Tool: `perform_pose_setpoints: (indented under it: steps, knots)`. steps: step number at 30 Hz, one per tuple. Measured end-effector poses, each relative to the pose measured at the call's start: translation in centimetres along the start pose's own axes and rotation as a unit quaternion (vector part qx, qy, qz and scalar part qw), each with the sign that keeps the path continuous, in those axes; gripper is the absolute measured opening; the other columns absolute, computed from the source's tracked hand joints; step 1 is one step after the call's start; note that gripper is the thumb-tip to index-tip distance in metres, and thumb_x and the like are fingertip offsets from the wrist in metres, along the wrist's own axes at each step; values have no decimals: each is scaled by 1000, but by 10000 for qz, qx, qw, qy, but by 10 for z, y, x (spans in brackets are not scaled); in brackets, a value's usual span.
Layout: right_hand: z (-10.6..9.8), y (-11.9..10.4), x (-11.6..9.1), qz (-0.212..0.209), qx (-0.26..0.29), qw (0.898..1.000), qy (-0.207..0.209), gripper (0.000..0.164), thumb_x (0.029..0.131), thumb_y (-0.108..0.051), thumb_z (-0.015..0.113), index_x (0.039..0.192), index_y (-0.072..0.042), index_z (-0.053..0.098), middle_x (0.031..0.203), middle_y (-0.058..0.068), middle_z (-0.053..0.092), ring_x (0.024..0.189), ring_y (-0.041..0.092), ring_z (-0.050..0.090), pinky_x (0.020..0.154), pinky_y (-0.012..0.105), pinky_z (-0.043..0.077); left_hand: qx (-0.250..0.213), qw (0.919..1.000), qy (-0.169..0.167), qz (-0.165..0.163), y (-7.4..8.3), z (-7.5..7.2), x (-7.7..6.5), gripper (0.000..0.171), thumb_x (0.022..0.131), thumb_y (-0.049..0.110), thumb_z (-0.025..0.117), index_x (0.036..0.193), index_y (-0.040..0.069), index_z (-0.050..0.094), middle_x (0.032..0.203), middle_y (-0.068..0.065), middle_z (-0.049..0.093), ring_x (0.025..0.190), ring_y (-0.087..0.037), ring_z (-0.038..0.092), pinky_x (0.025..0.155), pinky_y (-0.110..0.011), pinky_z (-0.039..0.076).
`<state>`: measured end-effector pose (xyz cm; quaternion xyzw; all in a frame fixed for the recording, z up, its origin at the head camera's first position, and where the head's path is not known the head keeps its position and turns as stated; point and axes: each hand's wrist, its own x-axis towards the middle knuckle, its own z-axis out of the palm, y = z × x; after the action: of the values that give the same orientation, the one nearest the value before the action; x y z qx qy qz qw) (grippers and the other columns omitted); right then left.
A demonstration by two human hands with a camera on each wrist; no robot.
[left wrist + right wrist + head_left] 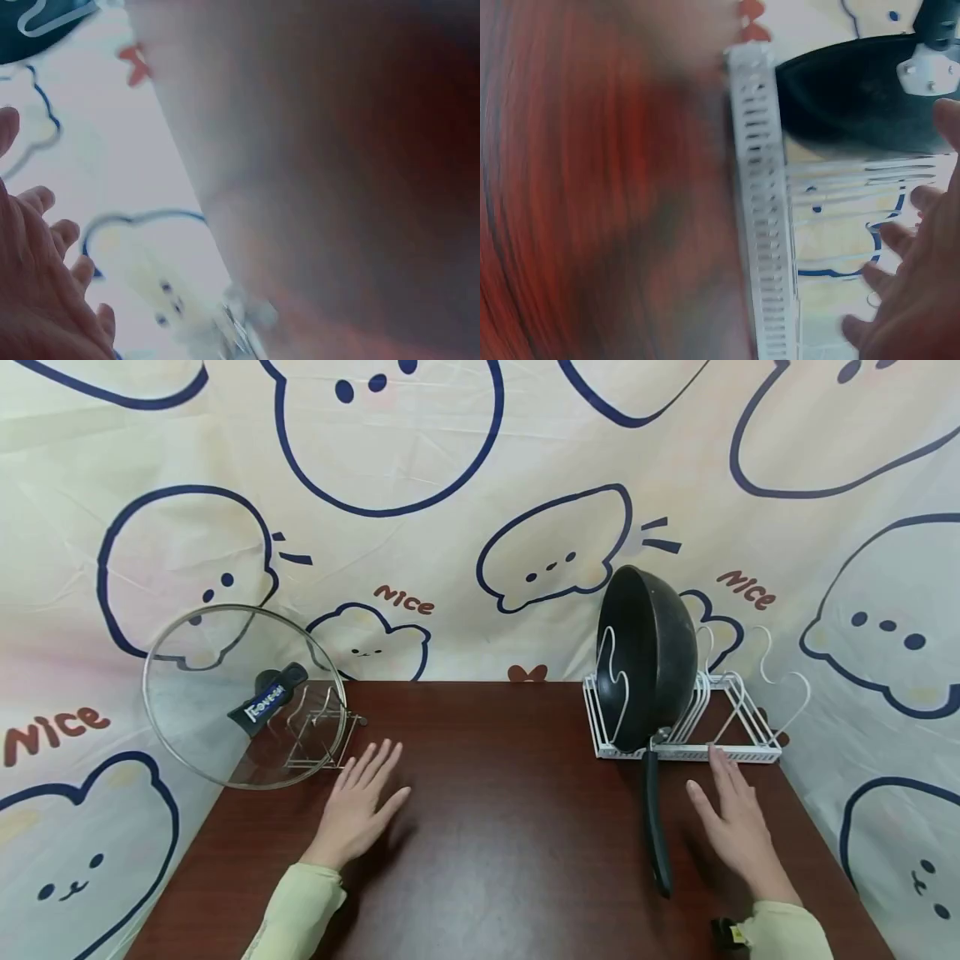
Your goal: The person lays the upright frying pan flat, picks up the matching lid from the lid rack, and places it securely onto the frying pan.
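My left hand (356, 806) is over the left part of the table with its fingers extended and holds nothing. Just behind its fingertips, a round glass lid (210, 727) with a black knob handle leans upright in a small metal wire stand (348, 739). On the right, my right hand (738, 822) also has its fingers extended and grips nothing. Its fingertips reach the front edge of a white rack (757, 753) in the head view. A black pan (663, 652) stands on its side in that rack, its long handle (654, 818) pointing toward me, left of my right hand.
The brown wooden table (495, 827) runs back to a cloth backdrop (450, 552) printed with cartoon faces. Curved white wire dividers (738, 689) rise from the rack right of the pan. The lid extends past the table's left edge in the head view.
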<state>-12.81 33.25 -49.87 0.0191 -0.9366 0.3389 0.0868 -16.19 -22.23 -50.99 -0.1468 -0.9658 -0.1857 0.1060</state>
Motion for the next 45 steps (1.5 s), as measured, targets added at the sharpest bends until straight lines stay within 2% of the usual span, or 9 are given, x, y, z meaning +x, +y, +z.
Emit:
perform_pose_setpoints:
  steps: [5, 8, 12, 15, 19, 27, 30, 35, 45]
  knots:
    - [-10, -15, -5, 857, 1387, 9841, -702, 71, 113, -46, 33, 167, -21, -5, 171, 26, 4, 156, 53, 2, 114, 80, 12, -1045, 9935, -261, 365, 38, 0, 21, 67, 107, 46, 50, 165, 24, 26, 171, -2, 26, 159, -31, 22, 127, -59, 17]
    - [-15, -24, -8, 1170, 1810, 9717, -968, 74, 112, -51, 27, 166, -13, -6, 169, 28, 16, 155, 49, 17, 123, 45, 33, -1807, 9803, -449, 660, 65, 2, 35, 64, 108, 41, 50, 165, 24, 26, 171, 1, 27, 159, -29, 24, 126, -61, 19]
    - [-17, -35, -15, 1258, 2351, 9562, -1210, 75, 113, -51, 18, 165, -2, -3, 162, 27, 36, 136, 14, 55, 94, 10, 46, -2445, 9606, -835, 1024, 102, 8, 51, 61, 110, 42, 46, 165, 29, 24, 171, 9, 24, 158, -25, 27, 125, -61, 22]
    - [-16, -42, -21, 1244, 2939, 9393, -1262, 73, 113, -48, 18, 164, 2, 1, 148, 0, 57, 117, -9, 59, 93, 15, 52, -2845, 9427, -1252, 1210, 128, 14, 59, 59, 111, 45, 43, 165, 35, 22, 170, 16, 22, 158, -20, 26, 126, -58, 23]
    - [-15, -55, -31, 1330, 3420, 9199, -1383, 74, 113, -49, 17, 163, 6, 4, 126, -28, 59, 112, -7, 64, 93, 19, 55, -3206, 9212, -1789, 1286, 160, 24, 67, 58, 110, 52, 38, 164, 39, 21, 168, 18, 26, 156, -15, 29, 126, -57, 27]
    - [-12, -77, -47, 1977, 3375, 9027, -1791, 79, 111, -57, 14, 164, 1, 7, 159, 21, 43, 111, -6, 64, 94, 21, 54, -3102, 9026, -2688, 1295, 204, 35, 87, 59, 109, 59, 32, 163, 34, 31, 159, 11, 47, 150, -12, 41, 123, -46, 35]
    - [-7, -81, -53, 2000, 3487, 8984, -1767, 76, 112, -55, 15, 163, 2, 13, 150, 16, 56, 111, -4, 65, 92, 22, 54, -3126, 8963, -2933, 1134, 217, 43, 93, 60, 108, 60, 32, 160, 30, 37, 155, 10, 52, 145, -9, 47, 121, -41, 39]
    - [2, -84, -60, 1466, 4170, 8785, -1813, 65, 114, -45, 17, 159, 3, 21, 128, -14, 70, 120, 6, 67, 94, 24, 56, -3776, 8571, -3388, 896, 234, 56, 104, 58, 110, 54, 34, 156, 21, 45, 143, 2, 64, 129, -11, 62, 110, -31, 47]
    - [8, -89, -66, 993, 4647, 8558, -2045, 47, 115, -39, 15, 137, -32, 56, 132, -9, 71, 123, 14, 68, 98, 30, 57, -4833, 7950, -3651, 343, 259, 69, 114, 50, 110, 51, 36, 139, 16, 58, 129, -8, 70, 120, -26, 69, 104, -40, 55]
